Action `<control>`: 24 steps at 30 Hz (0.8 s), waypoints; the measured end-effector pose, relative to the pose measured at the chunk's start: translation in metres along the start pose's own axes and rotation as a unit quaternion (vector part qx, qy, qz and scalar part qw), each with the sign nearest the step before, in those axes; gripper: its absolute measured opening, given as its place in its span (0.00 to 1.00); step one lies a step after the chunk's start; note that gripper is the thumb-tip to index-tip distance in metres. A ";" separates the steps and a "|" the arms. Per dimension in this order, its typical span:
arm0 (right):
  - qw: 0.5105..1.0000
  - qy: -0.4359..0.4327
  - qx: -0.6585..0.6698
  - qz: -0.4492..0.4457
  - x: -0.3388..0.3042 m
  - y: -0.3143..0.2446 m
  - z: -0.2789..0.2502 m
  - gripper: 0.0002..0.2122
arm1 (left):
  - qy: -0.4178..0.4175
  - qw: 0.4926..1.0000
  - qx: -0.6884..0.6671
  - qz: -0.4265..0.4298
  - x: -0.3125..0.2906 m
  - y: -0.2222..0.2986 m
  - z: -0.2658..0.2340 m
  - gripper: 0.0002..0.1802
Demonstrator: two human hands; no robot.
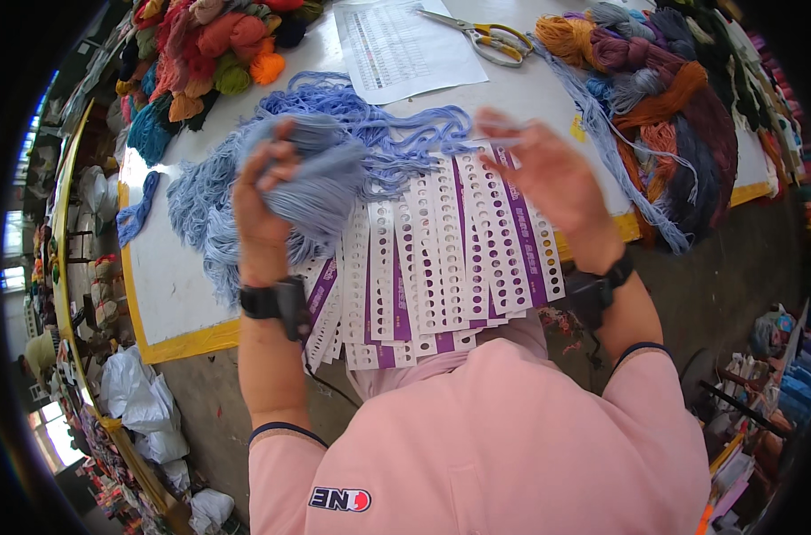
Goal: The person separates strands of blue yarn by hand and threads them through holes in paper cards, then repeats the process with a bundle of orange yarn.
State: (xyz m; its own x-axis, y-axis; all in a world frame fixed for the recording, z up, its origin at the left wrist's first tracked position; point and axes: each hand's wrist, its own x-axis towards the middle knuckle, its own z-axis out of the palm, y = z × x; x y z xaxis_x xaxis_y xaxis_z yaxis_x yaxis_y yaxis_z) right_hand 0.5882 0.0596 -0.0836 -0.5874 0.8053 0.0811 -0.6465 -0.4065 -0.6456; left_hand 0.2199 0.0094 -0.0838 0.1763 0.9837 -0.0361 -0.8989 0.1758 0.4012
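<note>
A bundle of pale blue yarn point(312, 183) is being clamped in the left hand point(263, 209) above the fanned punched cards point(441, 259), a strand being pinched by the right hand point(548, 169); the holes in view are seemingly still being left unthreaded.

Light-blue yarn point(321, 183), white-and-purple punched cards point(441, 259), yellow-handled scissors point(490, 37).

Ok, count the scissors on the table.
1: a pair of yellow-handled scissors at the table's far edge, beside the printed sheet. More may be hidden under the yarn piles.
</note>
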 end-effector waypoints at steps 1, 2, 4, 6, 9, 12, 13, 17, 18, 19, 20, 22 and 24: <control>0.998 0.008 0.035 -0.056 -0.005 -0.017 -0.007 0.09 | 0.010 0.997 -0.055 0.045 -0.003 0.019 -0.005 0.26; 0.994 0.037 0.064 -0.075 -0.014 -0.044 -0.025 0.10 | 0.050 0.992 -0.042 0.109 -0.011 0.048 -0.018 0.27; 0.973 0.096 0.135 -0.161 -0.037 -0.118 -0.039 0.04 | 0.109 0.968 0.006 0.224 -0.032 0.109 -0.033 0.28; 0.913 0.255 0.020 -0.317 -0.106 -0.228 -0.103 0.09 | 0.099 0.958 0.017 0.268 -0.042 0.149 -0.034 0.27; 0.686 0.391 -0.364 -0.494 -0.145 -0.268 -0.099 0.03 | 0.140 0.948 0.020 0.286 -0.017 0.113 -0.002 0.26; 0.568 0.277 -0.718 -0.291 -0.055 -0.119 -0.033 0.06 | 0.148 0.970 0.176 0.077 0.006 0.039 0.022 0.18; 0.722 0.171 -0.640 -0.201 -0.035 -0.080 -0.031 0.04 | 0.158 0.963 0.217 0.009 0.021 -0.003 0.039 0.15; 0.863 0.079 -0.499 -0.001 0.009 0.038 -0.033 0.08 | 0.135 0.937 0.254 -0.199 0.042 -0.090 0.042 0.17; 0.863 0.079 -0.498 0.001 0.009 0.039 -0.032 0.08 | 0.172 0.923 0.261 -0.225 0.046 -0.102 0.048 0.16; 0.874 0.090 -0.477 -0.027 0.008 0.040 -0.029 0.08 | 0.209 0.907 0.268 -0.250 0.050 -0.109 0.052 0.16; 0.883 0.102 -0.455 -0.055 0.007 0.041 -0.028 0.09 | 0.211 0.906 0.268 -0.250 0.053 -0.111 0.048 0.16; 0.885 0.104 -0.451 -0.054 0.008 0.044 -0.027 0.09 | 0.196 0.897 0.273 -0.286 0.061 -0.114 0.045 0.14; 0.887 0.106 -0.447 -0.052 0.007 0.045 -0.026 0.09 | 0.174 0.891 0.323 -0.268 0.062 -0.120 0.044 0.11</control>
State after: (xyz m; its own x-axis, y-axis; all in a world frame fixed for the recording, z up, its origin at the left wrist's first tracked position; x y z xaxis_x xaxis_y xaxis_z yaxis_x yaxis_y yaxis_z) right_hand 0.5675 0.0583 -0.1313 -0.3815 0.9198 0.0920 0.0074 0.1026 -0.9947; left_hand 0.3560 0.0476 -0.0941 0.2748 0.7369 -0.6176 -0.2840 0.6758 0.6801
